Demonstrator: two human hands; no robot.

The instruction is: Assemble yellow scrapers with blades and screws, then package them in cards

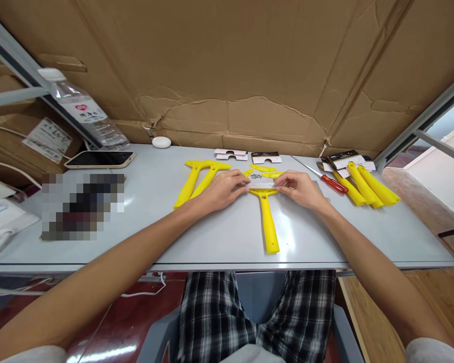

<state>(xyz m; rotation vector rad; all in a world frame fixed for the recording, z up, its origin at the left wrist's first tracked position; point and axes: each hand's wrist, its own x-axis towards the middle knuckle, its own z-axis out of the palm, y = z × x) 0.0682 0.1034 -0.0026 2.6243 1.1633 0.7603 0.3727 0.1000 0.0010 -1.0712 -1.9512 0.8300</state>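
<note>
A yellow scraper handle (268,222) lies on the table with its wide head pointing away from me. A thin metal blade (262,185) rests across that head. My left hand (225,189) pinches the blade's left end. At the right end, the fingers of my right hand (298,187) are closed on the same blade. Just beyond the blade lies a small pile of screws (256,177). Around the pile are loose yellow head pieces, one of them a flat strip (263,168). My right hand partly covers another metal plate (318,187) on the table.
Two more yellow handles (191,184) lie left. A red-handled screwdriver (333,184) and several yellow handles with card labels (376,186) lie right. Behind are folded cards (230,154); at far left, a phone (100,160) and plastic bottle (87,113). Cardboard (227,65) walls the back.
</note>
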